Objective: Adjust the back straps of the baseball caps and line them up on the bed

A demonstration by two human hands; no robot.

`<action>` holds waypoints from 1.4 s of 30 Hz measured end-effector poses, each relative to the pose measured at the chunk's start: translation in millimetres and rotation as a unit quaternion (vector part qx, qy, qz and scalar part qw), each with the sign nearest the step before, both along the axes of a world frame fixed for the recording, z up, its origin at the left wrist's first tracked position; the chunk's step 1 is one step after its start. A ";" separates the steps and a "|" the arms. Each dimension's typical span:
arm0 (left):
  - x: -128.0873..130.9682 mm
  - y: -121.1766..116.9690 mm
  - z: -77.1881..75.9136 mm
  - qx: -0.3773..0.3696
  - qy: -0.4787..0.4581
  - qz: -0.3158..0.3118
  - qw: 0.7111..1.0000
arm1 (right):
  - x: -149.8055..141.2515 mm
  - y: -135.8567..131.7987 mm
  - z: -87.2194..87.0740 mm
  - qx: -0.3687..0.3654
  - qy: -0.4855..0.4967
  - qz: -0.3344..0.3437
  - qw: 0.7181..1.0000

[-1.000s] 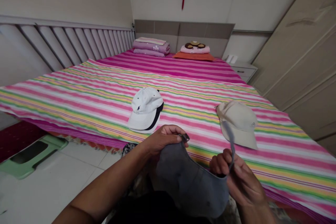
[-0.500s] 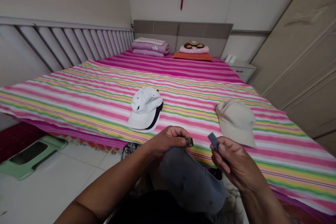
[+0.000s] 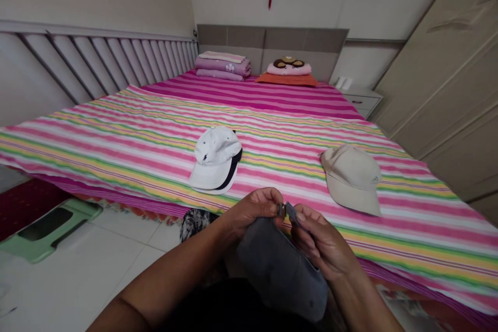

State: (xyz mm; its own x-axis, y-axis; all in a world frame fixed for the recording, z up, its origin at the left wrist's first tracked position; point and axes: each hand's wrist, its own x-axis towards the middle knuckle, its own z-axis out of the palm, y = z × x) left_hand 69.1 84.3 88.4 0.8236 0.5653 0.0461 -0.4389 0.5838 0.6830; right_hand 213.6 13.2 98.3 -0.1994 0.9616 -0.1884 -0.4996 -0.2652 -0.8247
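Observation:
A grey-blue baseball cap [image 3: 282, 267] hangs between my hands above my lap, its crown toward me. My left hand [image 3: 254, 210] pinches the cap's strap end by a small brass-coloured buckle [image 3: 280, 210]. Between thumb and fingers, my right hand [image 3: 321, 236] grips the cap's loose strap [image 3: 291, 212], its tip right at the buckle. Whether the tip has entered the buckle I cannot tell. Beyond my hands, a white cap [image 3: 213, 158] lies on the bed, with a dark-edged brim under its own. A beige cap [image 3: 352, 176] lies farther right.
The bed [image 3: 272, 145] has a striped cover. Folded purple bedding [image 3: 223, 67] and a pink and orange stack [image 3: 288, 73] lie by the headboard [image 3: 249, 39]. A green stool [image 3: 50, 231] stands on the tiled floor at left; a nightstand [image 3: 361, 99] is at far right.
My right hand has moved left, bringing the strap tip from well apart to the buckle. My left hand stays nearly in place, and the grey-blue cap has narrowed between the hands.

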 end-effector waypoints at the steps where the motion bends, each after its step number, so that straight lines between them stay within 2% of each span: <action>1: 0.5 -0.3 -0.3 -0.002 0.000 -0.001 1.000 | -0.7 0.1 -1.0 -0.003 -0.001 0.007 1.000; 11: 0.2 -0.3 -0.6 -0.016 0.024 -0.003 1.000 | -0.1 1.2 -2.9 -0.021 -0.062 0.020 0.998; 15: 1.3 -1.6 -0.3 0.008 0.057 -0.004 0.998 | -0.4 1.5 1.3 0.003 -0.088 0.006 0.996; 18: 2.1 -2.5 -0.7 0.018 0.074 0.026 0.997 | -2.5 1.0 3.5 0.014 -0.095 -0.011 0.995; 21: 2.0 -2.3 -2.7 0.024 0.074 0.052 0.996 | -4.9 0.0 4.4 0.025 -0.067 -0.032 0.997; 24: 1.5 -1.3 -5.4 0.029 0.060 0.051 0.996 | -5.5 -0.8 4.6 0.039 -0.051 -0.026 0.998; 29: -0.4 -1.0 -4.9 0.032 0.057 0.037 0.997 | -1.1 -0.8 4.5 0.089 -0.122 -0.025 0.988; 34: -3.7 -2.1 0.8 0.048 0.073 0.004 0.996 | 3.0 -0.5 7.3 0.114 -0.211 -0.010 0.971; 38: -2.8 -3.6 1.5 0.060 0.125 0.043 0.989 | 2.4 -1.2 10.9 0.126 -0.277 -0.009 0.952; 40: -1.3 -4.5 1.5 0.059 0.162 0.067 0.983 | 2.3 -1.1 10.7 0.158 -0.341 -0.023 0.926; 42: -0.3 -5.0 2.2 0.067 0.181 0.070 0.979 | 2.3 -0.6 9.2 0.208 -0.436 -0.050 0.874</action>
State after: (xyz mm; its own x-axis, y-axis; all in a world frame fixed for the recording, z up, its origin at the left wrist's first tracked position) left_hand 68.9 79.3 90.7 0.7147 0.6824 -0.1533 -0.2223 0.4295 0.8753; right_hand 216.0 12.6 107.5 -0.0648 0.9876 0.1433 0.3643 0.1571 -0.9179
